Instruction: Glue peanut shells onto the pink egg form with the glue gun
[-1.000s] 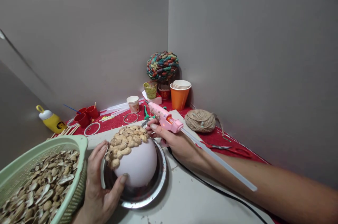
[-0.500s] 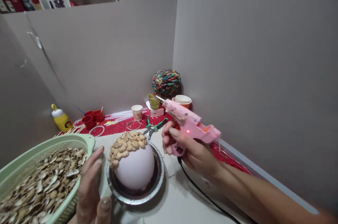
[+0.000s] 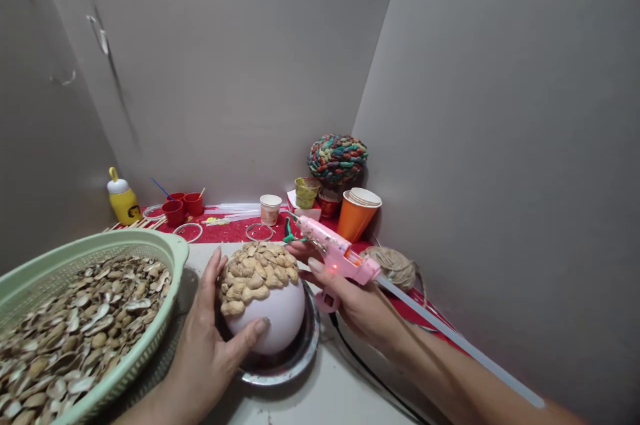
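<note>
A smooth white ball [image 3: 280, 321], its top covered with peanut shells [image 3: 260, 275], rests in a round metal bowl [image 3: 287, 375]. My left hand [image 3: 210, 331] grips it from the left, thumb across the white front and fingers along the shelled side. In my right hand [image 3: 345, 291] is a pink hot glue gun [image 3: 335, 245], its indicator light glowing and its nozzle pointing up and left above the ball. A long glue stick [image 3: 460, 341] sticks out of its back. Fingertips of the right hand reach close behind the ball's right side; whether they touch it is unclear.
A green basket [image 3: 180, 251] of loose shells stands at left. Behind are red cups [image 3: 173, 213], a paper cup [image 3: 271, 210], orange cups [image 3: 356, 218], a twine roll [image 3: 393, 267] and a colourful shell-covered ball [image 3: 337, 159]. The gun's black cord [image 3: 367, 365] crosses the table; grey panels surround it.
My left hand has moved from beside the basket onto the ball. The glue gun has come lower and nearer the ball. The view has shifted, so the scene sits further right.
</note>
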The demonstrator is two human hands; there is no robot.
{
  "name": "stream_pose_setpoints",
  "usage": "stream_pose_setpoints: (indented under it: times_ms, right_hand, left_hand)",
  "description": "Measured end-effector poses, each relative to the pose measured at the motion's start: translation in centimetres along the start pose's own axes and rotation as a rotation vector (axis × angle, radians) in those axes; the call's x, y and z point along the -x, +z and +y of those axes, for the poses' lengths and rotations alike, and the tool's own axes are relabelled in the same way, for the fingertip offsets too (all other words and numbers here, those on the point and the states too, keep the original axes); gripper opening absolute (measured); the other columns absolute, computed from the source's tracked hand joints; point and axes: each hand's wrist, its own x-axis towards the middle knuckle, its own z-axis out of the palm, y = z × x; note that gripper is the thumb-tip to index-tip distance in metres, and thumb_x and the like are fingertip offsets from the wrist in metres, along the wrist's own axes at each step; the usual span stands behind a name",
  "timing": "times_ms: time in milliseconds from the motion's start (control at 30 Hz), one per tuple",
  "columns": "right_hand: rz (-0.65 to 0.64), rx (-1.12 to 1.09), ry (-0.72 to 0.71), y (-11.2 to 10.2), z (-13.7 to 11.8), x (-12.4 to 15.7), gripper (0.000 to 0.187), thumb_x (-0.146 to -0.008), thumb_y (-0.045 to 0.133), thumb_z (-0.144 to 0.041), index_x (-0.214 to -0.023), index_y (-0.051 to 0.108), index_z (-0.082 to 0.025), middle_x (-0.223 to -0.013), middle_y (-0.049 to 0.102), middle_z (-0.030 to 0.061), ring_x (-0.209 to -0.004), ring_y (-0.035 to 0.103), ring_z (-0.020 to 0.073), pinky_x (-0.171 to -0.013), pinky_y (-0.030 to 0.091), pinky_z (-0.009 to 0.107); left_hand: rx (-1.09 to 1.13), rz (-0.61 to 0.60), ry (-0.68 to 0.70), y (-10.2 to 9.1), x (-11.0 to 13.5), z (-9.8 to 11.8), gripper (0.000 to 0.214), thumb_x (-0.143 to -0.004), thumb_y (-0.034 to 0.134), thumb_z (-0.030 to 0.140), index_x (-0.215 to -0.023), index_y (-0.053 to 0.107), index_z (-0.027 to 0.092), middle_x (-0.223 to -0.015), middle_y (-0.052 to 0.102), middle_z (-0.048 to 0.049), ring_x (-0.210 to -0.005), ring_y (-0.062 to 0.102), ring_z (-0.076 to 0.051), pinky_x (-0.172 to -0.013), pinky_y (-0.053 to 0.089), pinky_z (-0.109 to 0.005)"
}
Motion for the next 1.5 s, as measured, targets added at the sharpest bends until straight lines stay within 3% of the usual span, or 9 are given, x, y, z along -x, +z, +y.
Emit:
stream_pose_setpoints:
  times_ms: [100,233,333,500,867,1000,1167,1300,1500]
  right_hand:
    - [0.000,-0.013,0.012,0.0,-0.4,0.5,0.043,-0.086,0.065,-0.051,-0.122,0.064,-0.027,-0.126,0.062,0.0077,-0.115,0.057,0.0247,-0.098,0.047,0.041]
    - [0.009,0.005,0.027,0.1,-0.3,0.8,0.046,-0.085,0.065,-0.053,-0.123,0.063,-0.027,-0.110,0.068,0.0079,-0.097,0.062,0.0232,-0.082,0.052,0.037]
    - [0.009,0.027,0.054,0.2,0.0,0.7,0.048,-0.085,0.064,-0.053,-0.125,0.062,-0.027,-0.101,0.069,0.0071,-0.084,0.062,0.0208,-0.070,0.051,0.033]
    - [0.025,0.051,0.052,0.3,0.1,0.6,0.048,-0.085,0.064,-0.053,-0.126,0.062,-0.028,-0.100,0.069,0.0063,-0.084,0.061,0.0202,-0.068,0.049,0.031]
    - [0.076,0.083,-0.055,0.4,-0.4,0.6,0.039,-0.088,0.061,-0.049,-0.121,0.065,-0.027,-0.112,0.067,0.0068,-0.112,0.057,0.0240,-0.094,0.049,0.039]
    - [0.081,0.115,-0.014,0.3,-0.6,0.3,0.036,-0.089,0.060,-0.048,-0.118,0.066,-0.027,-0.117,0.065,0.0056,-0.108,0.059,0.0223,-0.095,0.049,0.038]
    - [0.049,0.085,-0.077,0.8,-1.5,0.0,0.034,-0.089,0.060,-0.045,-0.115,0.066,-0.024,-0.109,0.065,0.0041,-0.096,0.059,0.0177,-0.096,0.047,0.036]
    - [-0.010,0.017,-0.080,1.0,-2.0,-0.2,0.031,-0.089,0.059,-0.044,-0.108,0.066,-0.021,-0.096,0.065,0.0033,-0.080,0.058,0.0146,-0.086,0.050,0.032]
    - [0.037,0.088,-0.120,0.5,-2.2,-0.4,0.023,-0.090,0.057,-0.038,-0.097,0.066,-0.018,-0.082,0.061,0.0009,-0.083,0.059,0.0148,-0.081,0.048,0.029]
  left_hand:
    - [-0.071,0.049,0.127,-0.1,0.6,0.1,0.095,-0.078,0.072,0.040,-0.154,0.015,0.033,-0.151,0.041,-0.0151,-0.134,0.046,-0.036,-0.106,0.041,-0.060]
    - [-0.172,0.091,0.306,0.0,1.1,0.0,0.094,-0.078,0.073,0.032,-0.154,0.018,0.031,-0.150,0.042,-0.0146,-0.134,0.045,-0.036,-0.108,0.040,-0.057]
    - [-0.204,0.089,0.354,0.1,1.1,0.0,0.094,-0.078,0.073,0.031,-0.154,0.018,0.031,-0.149,0.042,-0.0139,-0.132,0.047,-0.035,-0.107,0.042,-0.056]
    - [-0.210,0.074,0.355,0.2,0.9,-0.1,0.092,-0.079,0.073,0.031,-0.154,0.020,0.028,-0.149,0.043,-0.0138,-0.132,0.047,-0.033,-0.108,0.042,-0.053]
    - [-0.155,0.026,0.281,-0.2,-0.3,-1.5,0.086,-0.083,0.069,0.031,-0.154,0.021,0.030,-0.154,0.040,-0.0127,-0.138,0.041,-0.033,-0.112,0.036,-0.054]
    - [-0.068,0.055,0.157,-0.4,-1.2,-2.0,0.072,-0.090,0.060,0.031,-0.153,0.024,0.033,-0.155,0.038,-0.0100,-0.140,0.039,-0.029,-0.115,0.031,-0.052]
    - [-0.009,0.075,0.059,-0.5,-1.1,-2.4,0.062,-0.095,0.052,0.034,-0.152,0.027,0.036,-0.156,0.038,-0.0048,-0.143,0.034,-0.027,-0.118,0.024,-0.051]
    - [-0.012,0.023,0.086,-0.7,-0.9,-2.9,0.062,-0.095,0.048,0.037,-0.153,0.024,0.035,-0.157,0.035,-0.0054,-0.143,0.033,-0.029,-0.118,0.023,-0.053]
    - [-0.144,0.027,0.157,-0.8,-1.2,-2.6,0.083,-0.085,0.064,0.038,-0.154,0.020,0.031,-0.155,0.036,-0.0113,-0.140,0.036,-0.034,-0.115,0.026,-0.057]
